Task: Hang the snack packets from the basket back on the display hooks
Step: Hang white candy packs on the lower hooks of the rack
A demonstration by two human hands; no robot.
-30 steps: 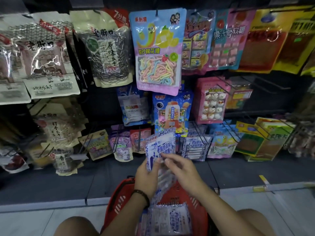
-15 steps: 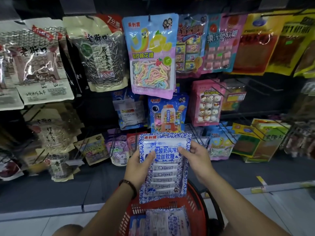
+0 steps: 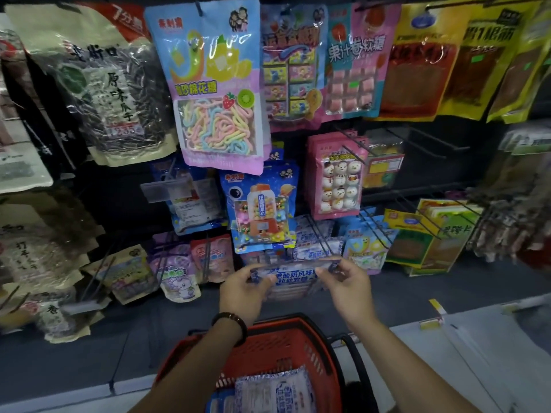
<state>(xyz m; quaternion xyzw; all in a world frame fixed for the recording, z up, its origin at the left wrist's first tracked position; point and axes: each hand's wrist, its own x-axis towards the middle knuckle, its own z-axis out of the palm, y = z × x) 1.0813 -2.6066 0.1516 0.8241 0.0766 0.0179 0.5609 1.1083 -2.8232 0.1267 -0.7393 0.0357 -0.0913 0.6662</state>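
I hold a blue-and-white snack packet [image 3: 293, 277] flat in front of the bottom row of the display. My left hand [image 3: 243, 289] pinches its top left corner and my right hand [image 3: 347, 283] pinches its top right corner. Just behind it, matching blue-and-white packets [image 3: 313, 242] hang on a wire hook [image 3: 320, 234]. Below my forearms sits the red basket [image 3: 268, 350], with more of these packets [image 3: 274, 393] lying inside.
The black rack is crowded with hanging packets: a rainbow marshmallow bag [image 3: 214, 93], a gumball-machine bag [image 3: 259, 207], a pink snowman bag [image 3: 338, 177]. Bare wire hooks [image 3: 423, 138] jut out at the right. A pale floor ledge [image 3: 477, 338] runs below.
Both hands lifted the packet out of the basket, turned it face on, and carried it forward and up toward the bottom row hook. The view has tilted closer to the rack.
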